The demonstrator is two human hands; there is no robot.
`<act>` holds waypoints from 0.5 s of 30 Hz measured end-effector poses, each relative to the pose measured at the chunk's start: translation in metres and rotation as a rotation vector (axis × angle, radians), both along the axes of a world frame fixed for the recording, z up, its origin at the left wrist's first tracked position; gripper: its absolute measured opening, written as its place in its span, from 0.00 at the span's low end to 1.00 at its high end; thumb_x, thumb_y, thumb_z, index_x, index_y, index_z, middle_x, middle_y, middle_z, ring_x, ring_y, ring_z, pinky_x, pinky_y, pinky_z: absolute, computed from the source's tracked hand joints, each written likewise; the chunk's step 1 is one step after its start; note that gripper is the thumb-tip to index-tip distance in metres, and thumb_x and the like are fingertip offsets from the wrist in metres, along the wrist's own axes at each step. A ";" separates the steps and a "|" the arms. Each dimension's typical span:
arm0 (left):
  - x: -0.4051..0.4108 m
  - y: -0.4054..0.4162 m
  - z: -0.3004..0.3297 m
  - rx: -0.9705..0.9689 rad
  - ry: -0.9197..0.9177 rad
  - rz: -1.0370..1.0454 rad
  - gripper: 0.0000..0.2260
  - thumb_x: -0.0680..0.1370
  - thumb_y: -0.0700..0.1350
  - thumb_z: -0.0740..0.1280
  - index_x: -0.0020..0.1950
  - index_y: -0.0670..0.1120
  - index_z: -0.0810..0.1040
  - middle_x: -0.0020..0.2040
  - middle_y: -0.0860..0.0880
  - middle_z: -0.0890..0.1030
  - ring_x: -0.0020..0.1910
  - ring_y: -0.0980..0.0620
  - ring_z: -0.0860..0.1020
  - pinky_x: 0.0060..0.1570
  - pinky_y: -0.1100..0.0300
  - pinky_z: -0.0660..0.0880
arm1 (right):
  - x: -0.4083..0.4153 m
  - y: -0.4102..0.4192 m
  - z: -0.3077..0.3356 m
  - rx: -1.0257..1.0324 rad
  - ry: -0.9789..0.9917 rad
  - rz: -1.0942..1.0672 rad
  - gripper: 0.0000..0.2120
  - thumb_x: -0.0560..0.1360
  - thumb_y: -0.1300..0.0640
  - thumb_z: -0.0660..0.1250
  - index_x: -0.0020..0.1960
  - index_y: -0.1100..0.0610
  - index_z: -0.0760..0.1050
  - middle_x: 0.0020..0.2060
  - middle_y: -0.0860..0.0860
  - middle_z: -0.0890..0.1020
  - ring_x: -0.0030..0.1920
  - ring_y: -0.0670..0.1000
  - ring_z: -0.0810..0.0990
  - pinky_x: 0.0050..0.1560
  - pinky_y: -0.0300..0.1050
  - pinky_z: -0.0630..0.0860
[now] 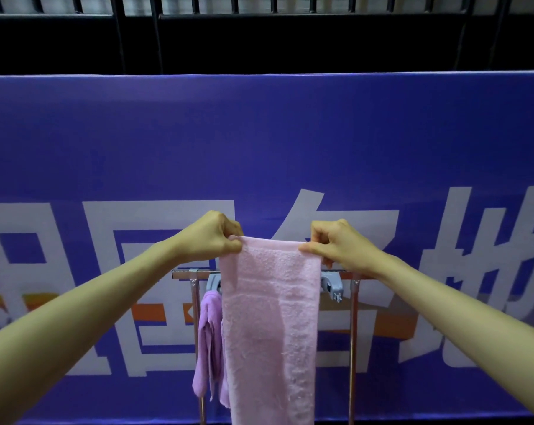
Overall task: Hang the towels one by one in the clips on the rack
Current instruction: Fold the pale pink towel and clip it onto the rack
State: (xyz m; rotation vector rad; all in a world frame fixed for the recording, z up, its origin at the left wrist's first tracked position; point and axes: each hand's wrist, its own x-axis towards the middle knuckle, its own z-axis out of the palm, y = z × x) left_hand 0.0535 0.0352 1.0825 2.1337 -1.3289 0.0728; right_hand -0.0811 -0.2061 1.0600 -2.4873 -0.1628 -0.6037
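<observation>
Now pink towel [270, 317] pinched between left hand [212, 237], right hand [336, 245].

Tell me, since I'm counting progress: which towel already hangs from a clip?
The smaller purple towel, hanging left of the pink terry towel, which both hands hold up.

Nubby pink terry towel [270, 326], shiny metal rack [354, 332], grey plastic clip [333, 286], smooth matt banner [259, 133]

pink towel [270, 326] hanging long before rack [353, 332], purple towel [211, 342] clipped
</observation>
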 end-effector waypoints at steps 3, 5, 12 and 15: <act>0.003 0.002 -0.004 -0.029 0.010 0.014 0.10 0.71 0.39 0.65 0.30 0.38 0.75 0.36 0.39 0.78 0.32 0.52 0.69 0.33 0.54 0.69 | -0.002 -0.001 0.002 -0.010 0.019 0.008 0.14 0.76 0.56 0.68 0.37 0.63 0.69 0.30 0.56 0.79 0.27 0.46 0.78 0.31 0.45 0.75; 0.005 0.002 -0.007 -0.054 -0.006 0.043 0.09 0.72 0.41 0.67 0.34 0.36 0.77 0.35 0.37 0.78 0.31 0.52 0.70 0.33 0.52 0.70 | -0.004 -0.001 0.002 -0.011 0.013 0.011 0.14 0.76 0.58 0.68 0.37 0.63 0.69 0.29 0.54 0.79 0.28 0.46 0.78 0.32 0.46 0.75; 0.000 -0.003 -0.007 -0.066 -0.085 0.008 0.10 0.73 0.38 0.66 0.48 0.47 0.66 0.39 0.44 0.77 0.33 0.49 0.70 0.36 0.51 0.72 | -0.004 0.002 0.007 0.021 -0.011 -0.016 0.12 0.76 0.60 0.67 0.39 0.61 0.66 0.31 0.61 0.78 0.29 0.55 0.78 0.32 0.52 0.76; -0.006 -0.003 -0.008 0.197 -0.254 -0.107 0.20 0.72 0.34 0.60 0.57 0.57 0.68 0.52 0.54 0.76 0.42 0.53 0.74 0.41 0.58 0.74 | -0.004 0.006 0.009 0.061 0.016 0.015 0.10 0.76 0.62 0.66 0.43 0.60 0.64 0.28 0.60 0.74 0.26 0.47 0.72 0.28 0.40 0.72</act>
